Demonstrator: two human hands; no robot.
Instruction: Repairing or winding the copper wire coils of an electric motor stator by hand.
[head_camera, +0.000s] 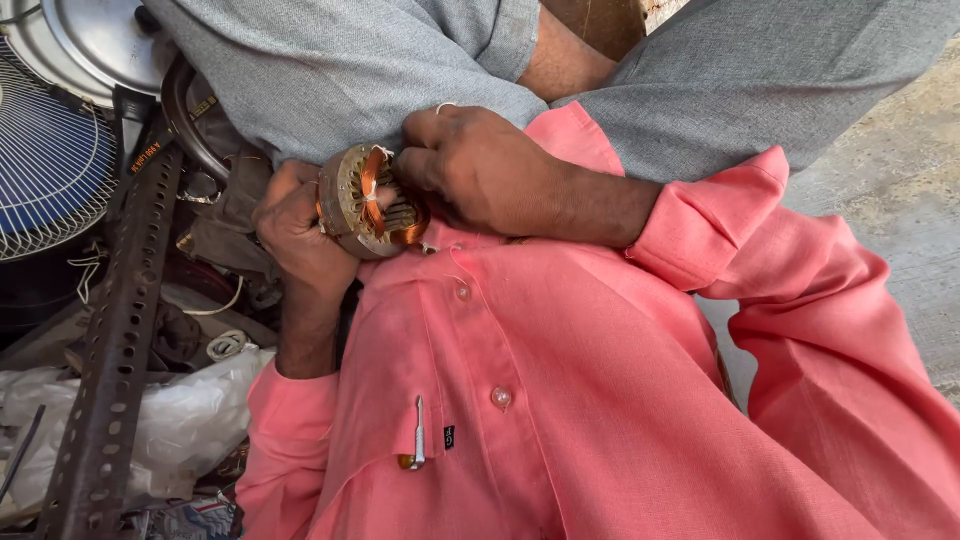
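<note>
Currently I hold the motor stator (365, 205) against my lap, left hand (295, 235) in a closed grip around its rim, right hand (480, 165) fingers pinching the copper winding (372, 190), which could tear if pulled hard.

Small repair workshop, floor-level: blue fan guard (45, 165), perforated steel angle bar (115, 340), loose wires (225, 345), copper-wound motor stator (365, 200), bare concrete floor (900, 200).

Left hand (295, 235) grips a round motor stator (362, 203) with copper windings from its outer side; right hand (480, 170) has fingers pressed into the coil. Perforated steel angle bar (120, 340) and fan guard (50, 160) sit beyond the left hand.
</note>
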